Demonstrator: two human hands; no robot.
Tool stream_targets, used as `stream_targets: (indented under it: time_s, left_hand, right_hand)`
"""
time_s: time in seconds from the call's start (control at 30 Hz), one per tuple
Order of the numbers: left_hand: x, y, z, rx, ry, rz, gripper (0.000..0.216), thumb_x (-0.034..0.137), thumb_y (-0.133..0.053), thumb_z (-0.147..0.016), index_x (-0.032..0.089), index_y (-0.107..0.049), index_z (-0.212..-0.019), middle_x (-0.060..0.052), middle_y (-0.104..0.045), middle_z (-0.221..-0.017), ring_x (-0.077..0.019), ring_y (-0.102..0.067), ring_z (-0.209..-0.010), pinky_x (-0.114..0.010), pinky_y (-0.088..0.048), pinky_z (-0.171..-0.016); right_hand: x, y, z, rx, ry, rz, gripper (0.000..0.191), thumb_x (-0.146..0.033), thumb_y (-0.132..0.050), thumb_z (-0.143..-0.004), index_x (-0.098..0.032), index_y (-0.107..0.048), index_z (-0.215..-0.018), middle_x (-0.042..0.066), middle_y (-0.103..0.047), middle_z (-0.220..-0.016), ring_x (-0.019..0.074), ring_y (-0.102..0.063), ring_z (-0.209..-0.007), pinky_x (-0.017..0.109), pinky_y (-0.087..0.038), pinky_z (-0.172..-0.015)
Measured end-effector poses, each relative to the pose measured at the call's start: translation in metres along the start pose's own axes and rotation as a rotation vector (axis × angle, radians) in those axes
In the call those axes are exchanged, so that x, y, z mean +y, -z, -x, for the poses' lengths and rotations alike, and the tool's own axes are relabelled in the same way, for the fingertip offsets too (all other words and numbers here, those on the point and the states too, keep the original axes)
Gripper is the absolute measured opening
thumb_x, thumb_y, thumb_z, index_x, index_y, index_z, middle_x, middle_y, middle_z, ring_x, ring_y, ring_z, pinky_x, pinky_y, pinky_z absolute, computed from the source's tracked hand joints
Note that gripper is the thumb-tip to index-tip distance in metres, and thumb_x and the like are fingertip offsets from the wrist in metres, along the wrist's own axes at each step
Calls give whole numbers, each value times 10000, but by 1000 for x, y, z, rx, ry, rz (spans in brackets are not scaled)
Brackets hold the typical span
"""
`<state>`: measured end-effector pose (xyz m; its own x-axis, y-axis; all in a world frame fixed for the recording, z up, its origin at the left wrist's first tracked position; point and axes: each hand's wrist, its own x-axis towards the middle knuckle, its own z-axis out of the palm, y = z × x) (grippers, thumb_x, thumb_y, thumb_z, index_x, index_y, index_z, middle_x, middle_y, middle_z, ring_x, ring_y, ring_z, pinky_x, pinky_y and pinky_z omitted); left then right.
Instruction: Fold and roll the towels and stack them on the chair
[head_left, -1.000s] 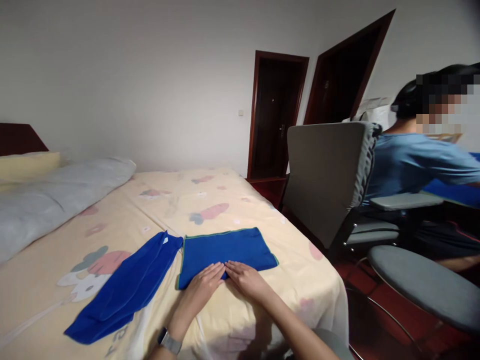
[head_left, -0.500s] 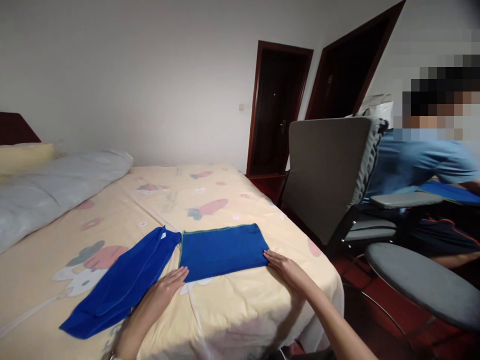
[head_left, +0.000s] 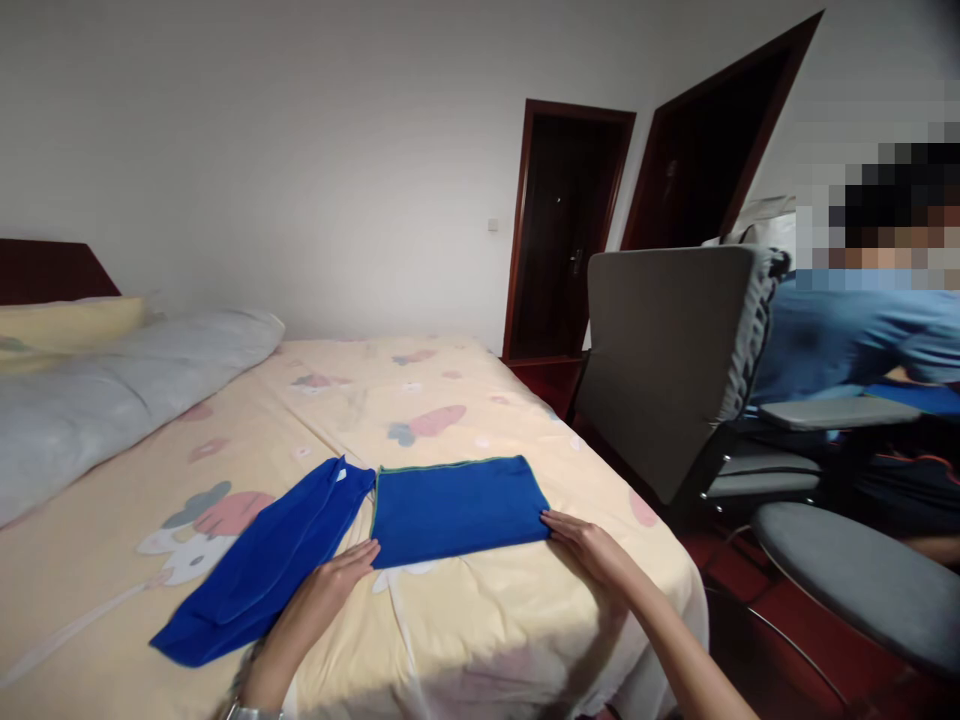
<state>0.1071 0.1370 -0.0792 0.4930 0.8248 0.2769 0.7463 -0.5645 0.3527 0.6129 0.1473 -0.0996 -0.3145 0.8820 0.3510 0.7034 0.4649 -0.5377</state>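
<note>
A blue cloth (head_left: 459,508) with green-stitched edges lies folded into a flat rectangle on the bed. At its near left corner rest the stretched fingertips of my left hand (head_left: 339,585). The fingers of my right hand (head_left: 589,545) lie extended on its near right corner. Both thumbs are mostly hidden, and neither hand visibly grips the fabric. A second blue cloth (head_left: 262,570), loosely bunched lengthwise with a small white tag, lies slantwise on the left, partly behind my left forearm.
The bed has a cream sheet (head_left: 442,365) printed with carrots and rabbits. A grey bolster (head_left: 142,390) and a yellow pillow (head_left: 71,325) are at the left. On the right, a person in a blue shirt (head_left: 840,320) sits in a grey chair (head_left: 667,360) beside a round grey stool (head_left: 855,570).
The whole view has shifted, so everything appears slightly farther right. My hands stay at the same two corners, and the folded cloth keeps its shape.
</note>
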Motion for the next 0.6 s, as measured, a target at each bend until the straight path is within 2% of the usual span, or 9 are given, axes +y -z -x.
stream_targets:
  time_s: [0.17,0.37,0.5,0.6]
  left_hand:
    - [2,2,-4,56,72,3,423,367,-596,-941,275,-661,-1349,-8,-642,-1400,-248,-641,-1258,-355,-510,-1097]
    - [8,5,-13,61,113,90,384,298,-534,-919,219,-733,-1237,-49,-710,-1316,-240,-673,-1210,-350,-501,-1087]
    - [4,5,-23,124,244,285,321,363,-540,-920,222,-756,-1112,-39,-799,-1089,-238,-744,-1000,-298,-568,-906]
    - [-3,1,-37,184,310,353,368,442,-488,-946,186,-703,-1098,-56,-796,-968,-237,-750,-921,-276,-568,-814]
  right_hand:
    - [-14,6,0,7,3,124,406,-361,-593,-949,-234,-674,-1326,86,-648,-1369,293,-636,-1232,426,-528,-1066]
    - [-19,9,-10,-26,-96,101,462,-241,-574,-831,-223,-705,-1274,91,-683,-1316,297,-659,-1183,410,-515,-1038]
    - [-16,13,-26,3,-197,-58,390,-284,-526,-846,-216,-753,-1156,83,-756,-1152,292,-702,-1056,384,-542,-932]
    - [-8,11,-46,100,-301,-218,382,-388,-551,-860,-180,-755,-1105,76,-787,-963,277,-726,-910,359,-558,-830]
